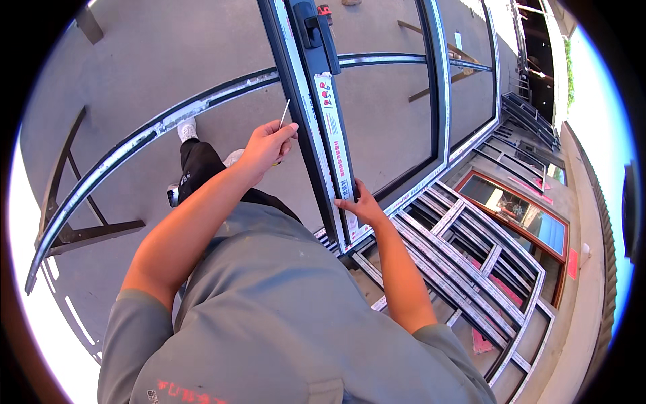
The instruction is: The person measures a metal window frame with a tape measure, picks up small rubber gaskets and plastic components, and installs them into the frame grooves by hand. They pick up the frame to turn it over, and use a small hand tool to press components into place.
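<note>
A large dark window frame (298, 101) stands in front of me, with an inner sash (334, 135) partly covered in white printed film. The sash carries a black handle (313, 30). My left hand (268, 147) is closed in a pinch on a thin silver rod (284, 112), which points up beside the frame's left edge. What lies inside the fingers is hidden. Lower down, my right hand (363, 205) grips the sash, its thumb across the filmed face and its fingers around the right side.
A long filmed bar (161, 122) extends left from the frame. Dark metal trestles (67, 195) stand at left. Several frames (464, 262) are stacked at right, near a red-brown window (515, 205) in the wall. A red tool (325, 12) sits beyond the handle.
</note>
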Motion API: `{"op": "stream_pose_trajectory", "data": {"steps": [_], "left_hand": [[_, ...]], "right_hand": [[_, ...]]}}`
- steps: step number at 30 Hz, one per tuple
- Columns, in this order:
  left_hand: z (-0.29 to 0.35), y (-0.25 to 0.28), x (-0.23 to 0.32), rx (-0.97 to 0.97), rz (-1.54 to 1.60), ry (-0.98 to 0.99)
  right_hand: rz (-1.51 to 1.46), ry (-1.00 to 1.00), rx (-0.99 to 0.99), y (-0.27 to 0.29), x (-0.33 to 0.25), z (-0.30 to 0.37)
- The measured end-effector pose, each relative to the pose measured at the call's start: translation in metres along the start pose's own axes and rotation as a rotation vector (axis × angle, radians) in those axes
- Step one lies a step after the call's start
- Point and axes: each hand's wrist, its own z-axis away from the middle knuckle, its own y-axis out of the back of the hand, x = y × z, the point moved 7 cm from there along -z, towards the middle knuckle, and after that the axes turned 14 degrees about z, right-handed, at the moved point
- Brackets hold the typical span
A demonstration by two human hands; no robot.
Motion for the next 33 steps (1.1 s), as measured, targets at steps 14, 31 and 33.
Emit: {"op": "stream_pose_trajectory", "data": {"steps": [14, 31, 33], "left_hand": [[-0.014, -0.029, -0.01, 0.148, -0.361, -0.213], [-0.051, -0.066, 0.084, 0.063, -0.651, -0.06], [-0.048, -0.068, 0.096, 0.081, -0.655, -0.084]], "right_hand": [[-0.288, -0.188, 0.224, -0.012, 0.072, 0.012], [-0.34, -0.323, 0.402, -0.012, 0.058, 0.04], [-0.356, -0.335, 0.413, -0.013, 0.051, 0.047]]}}
